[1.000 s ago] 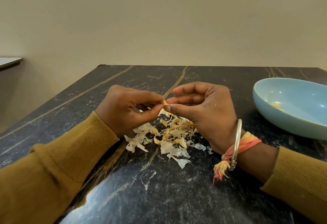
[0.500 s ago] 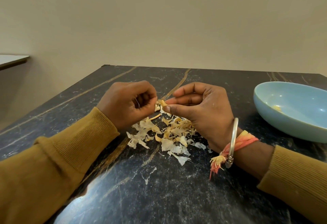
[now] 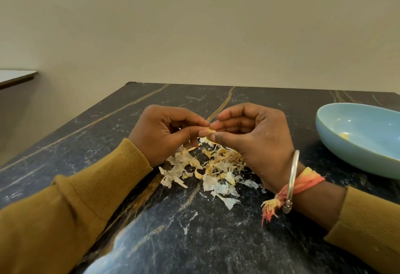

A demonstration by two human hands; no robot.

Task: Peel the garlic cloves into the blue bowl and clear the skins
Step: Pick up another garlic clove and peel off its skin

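A small garlic clove (image 3: 210, 131) is pinched between the fingertips of both hands, above a heap of pale and yellowish garlic skins (image 3: 207, 167) on the dark marble table (image 3: 194, 230). My left hand (image 3: 166, 133) grips the clove from the left with thumb and forefinger. My right hand (image 3: 251, 137) holds it from the right; most of the clove is hidden by the fingers. The blue bowl (image 3: 365, 141) sits to the right on the table, with one peeled yellow clove (image 3: 344, 136) inside.
The table's far edge meets a plain beige wall. A pale surface (image 3: 15, 76) juts in at the left edge, away from the table. A metal bangle and orange thread (image 3: 292, 185) hang on my right wrist.
My left hand pulled away from the clove half a second ago, dropping a strip of skin, and has now come back to pinch the clove again. The right hand stayed put.
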